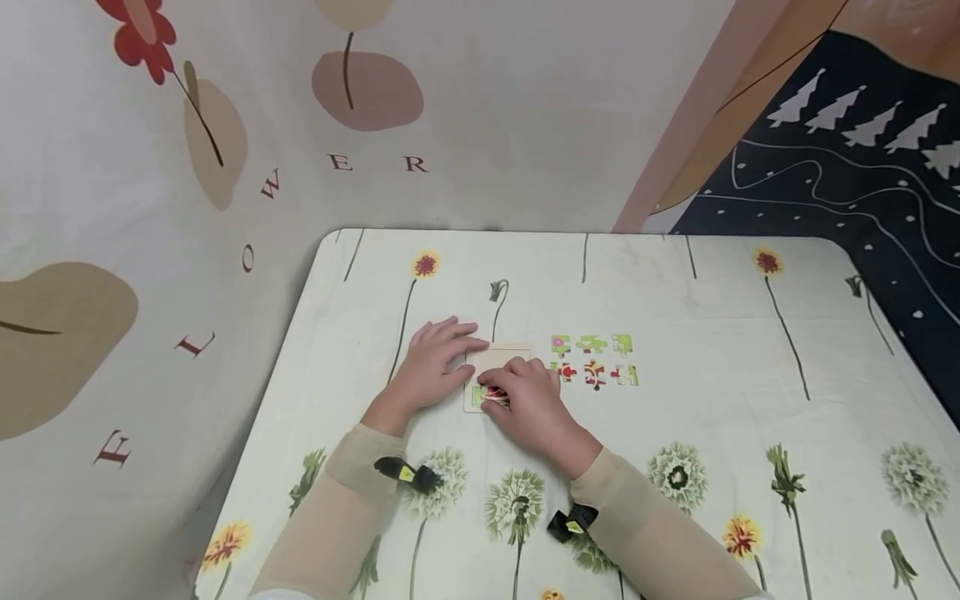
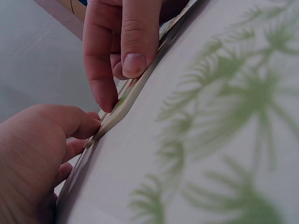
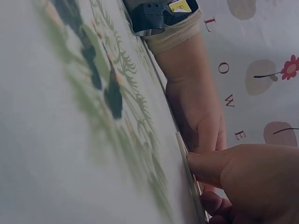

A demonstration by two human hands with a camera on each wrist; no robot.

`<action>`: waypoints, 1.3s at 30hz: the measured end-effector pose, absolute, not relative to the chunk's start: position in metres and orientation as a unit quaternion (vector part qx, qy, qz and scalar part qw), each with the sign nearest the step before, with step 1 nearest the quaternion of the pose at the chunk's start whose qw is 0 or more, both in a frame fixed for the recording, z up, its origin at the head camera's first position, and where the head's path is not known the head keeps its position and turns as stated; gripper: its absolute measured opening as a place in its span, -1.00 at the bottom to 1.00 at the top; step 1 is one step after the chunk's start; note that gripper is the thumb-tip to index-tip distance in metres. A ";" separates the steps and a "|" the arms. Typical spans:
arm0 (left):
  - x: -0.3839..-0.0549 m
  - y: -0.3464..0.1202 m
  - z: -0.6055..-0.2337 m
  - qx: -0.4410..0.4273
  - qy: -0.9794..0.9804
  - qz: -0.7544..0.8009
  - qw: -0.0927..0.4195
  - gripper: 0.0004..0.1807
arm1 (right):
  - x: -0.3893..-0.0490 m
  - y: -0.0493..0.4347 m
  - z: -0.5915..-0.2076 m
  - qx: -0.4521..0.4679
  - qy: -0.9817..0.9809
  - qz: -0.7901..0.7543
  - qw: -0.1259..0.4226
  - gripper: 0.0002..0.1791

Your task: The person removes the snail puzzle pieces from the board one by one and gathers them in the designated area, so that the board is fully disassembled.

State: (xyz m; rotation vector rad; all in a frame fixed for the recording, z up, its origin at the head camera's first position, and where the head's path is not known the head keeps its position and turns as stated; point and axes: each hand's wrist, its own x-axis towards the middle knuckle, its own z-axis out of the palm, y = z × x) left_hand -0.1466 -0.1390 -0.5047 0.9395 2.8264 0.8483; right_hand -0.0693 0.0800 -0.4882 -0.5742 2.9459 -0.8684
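A shallow pale puzzle board (image 1: 497, 358) lies on the table, with green and red puzzle pieces (image 1: 477, 397) in its lower left part. My right hand (image 1: 536, 410) reaches over the board and pinches a puzzle piece (image 1: 495, 398) between thumb and index finger, low against the tray. The fingers hide much of that piece. My left hand (image 1: 435, 362) rests at the board's left side, its fingers stretched toward the top edge and its thumb touching the left edge. In the left wrist view the thumb (image 2: 84, 125) meets the board's corner (image 2: 100, 133).
Several loose puzzle pieces (image 1: 592, 372) lie in two rows right of the board. A white cloth with printed flowers covers the table (image 1: 720, 358). Behind and to the left hangs a printed curtain (image 1: 525, 125). Each wrist wears a small black camera (image 1: 408, 475).
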 end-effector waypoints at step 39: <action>-0.147 -0.139 -0.503 0.299 0.914 0.271 0.032 -0.56 | -0.064 0.078 -0.493 -0.190 0.917 -0.348 -0.051 -0.57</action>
